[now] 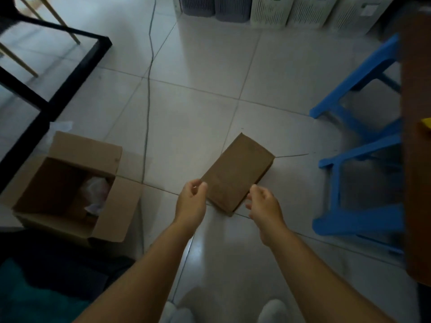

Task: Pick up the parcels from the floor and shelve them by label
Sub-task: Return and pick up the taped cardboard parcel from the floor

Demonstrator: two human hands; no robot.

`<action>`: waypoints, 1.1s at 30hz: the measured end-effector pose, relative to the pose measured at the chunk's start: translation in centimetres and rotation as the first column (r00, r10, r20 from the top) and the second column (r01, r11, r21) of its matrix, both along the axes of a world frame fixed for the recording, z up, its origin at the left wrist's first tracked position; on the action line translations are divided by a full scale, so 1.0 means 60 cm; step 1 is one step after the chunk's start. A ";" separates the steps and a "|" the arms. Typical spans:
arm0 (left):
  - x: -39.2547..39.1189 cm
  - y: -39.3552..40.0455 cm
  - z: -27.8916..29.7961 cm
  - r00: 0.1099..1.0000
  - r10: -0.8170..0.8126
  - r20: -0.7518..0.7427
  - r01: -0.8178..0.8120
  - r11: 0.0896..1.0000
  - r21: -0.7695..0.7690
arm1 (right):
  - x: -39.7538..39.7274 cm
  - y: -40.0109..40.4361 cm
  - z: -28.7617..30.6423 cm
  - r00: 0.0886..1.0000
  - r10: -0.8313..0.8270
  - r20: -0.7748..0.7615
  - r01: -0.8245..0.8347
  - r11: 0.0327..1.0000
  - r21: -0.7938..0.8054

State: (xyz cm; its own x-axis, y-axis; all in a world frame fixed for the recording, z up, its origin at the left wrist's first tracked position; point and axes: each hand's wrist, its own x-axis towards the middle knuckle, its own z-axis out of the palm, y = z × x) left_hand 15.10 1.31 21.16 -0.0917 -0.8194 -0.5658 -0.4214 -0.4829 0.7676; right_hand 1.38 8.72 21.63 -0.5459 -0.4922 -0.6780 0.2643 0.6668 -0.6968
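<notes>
A flat brown cardboard parcel [236, 173] lies on the pale tiled floor at the centre of the head view, turned diagonally. No label shows on its upper face. My left hand [191, 201] hovers at the parcel's near left corner, fingers curled and apart, holding nothing. My right hand [263, 203] is at the near right corner, fingers spread, also holding nothing. Whether either hand touches the parcel cannot be told.
An open cardboard box [70, 183] with white wrapping inside sits at the left. A black-framed glass table [70, 73] stands behind it. Blue plastic stools [359, 141] and a brown wooden surface [417, 136] are at the right. A thin cable [148, 101] crosses the floor. Baskets [268, 10] line the far side.
</notes>
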 end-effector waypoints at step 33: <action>-0.110 -0.120 -0.370 0.832 -0.554 -0.036 0.535 0.817 -0.218 | -0.114 -0.155 -0.403 0.993 -0.064 0.095 0.068 0.997 -0.036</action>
